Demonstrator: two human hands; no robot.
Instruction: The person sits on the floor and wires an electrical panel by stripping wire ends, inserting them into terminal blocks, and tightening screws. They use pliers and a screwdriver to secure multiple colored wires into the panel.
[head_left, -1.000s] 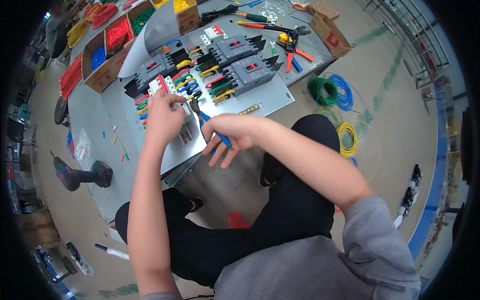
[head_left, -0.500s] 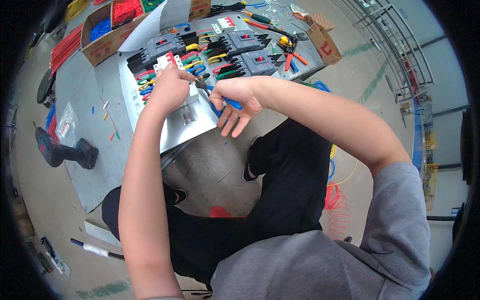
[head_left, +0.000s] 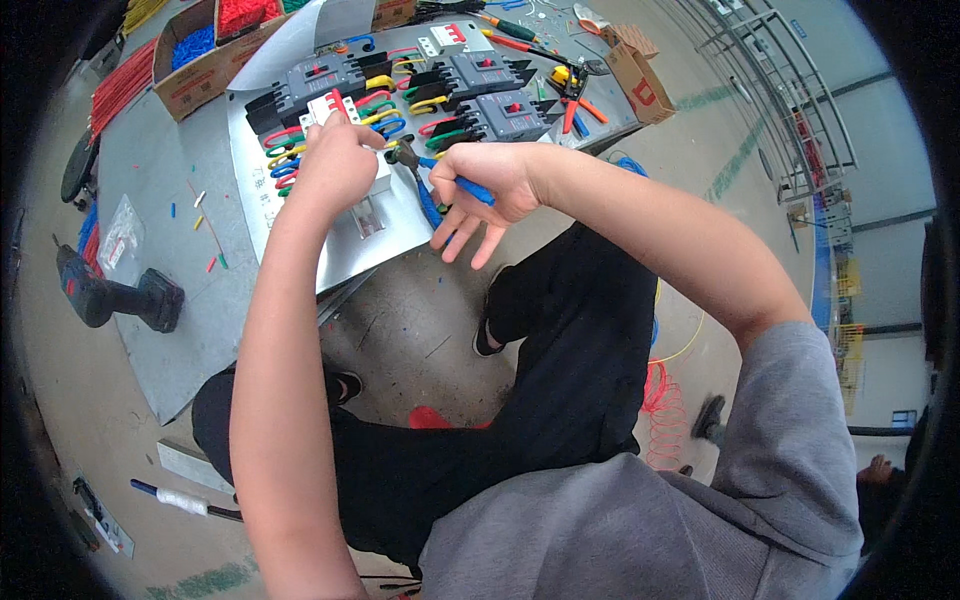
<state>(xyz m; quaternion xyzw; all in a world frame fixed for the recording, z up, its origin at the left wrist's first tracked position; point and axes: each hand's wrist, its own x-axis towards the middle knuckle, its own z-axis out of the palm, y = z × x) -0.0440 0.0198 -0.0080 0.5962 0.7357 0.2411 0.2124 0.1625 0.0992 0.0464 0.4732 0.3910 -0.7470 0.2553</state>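
Note:
My right hand [head_left: 490, 185] holds blue-handled cutting pliers [head_left: 474, 190], gripped near the thumb while the other fingers hang spread. The dark jaws sit beside my left hand [head_left: 342, 165], and the two handles stand apart. My left hand is closed at the white breaker with red levers [head_left: 333, 104]; its fingertips are partly hidden, so I cannot make out what they grip. Looped coloured wires [head_left: 284, 160] come out on both sides of this breaker. Black-grey moulded breakers [head_left: 318, 82] stand beyond and to the right on the metal mounting plate [head_left: 255, 190].
A cordless drill [head_left: 115, 290] and a plastic bag [head_left: 122, 243] lie left on the table [head_left: 170, 350]. Boxes of coloured small parts [head_left: 195, 80] stand far left. Orange-handled pliers [head_left: 580, 105] and a cardboard box [head_left: 638, 85] lie at the right. Red coiled hose [head_left: 660, 410] is on the floor.
The pliers' blue handles are spread wider, and their jaws show more plainly beside my left hand. My view has shifted slightly. Another person's shoe has appeared at the right.

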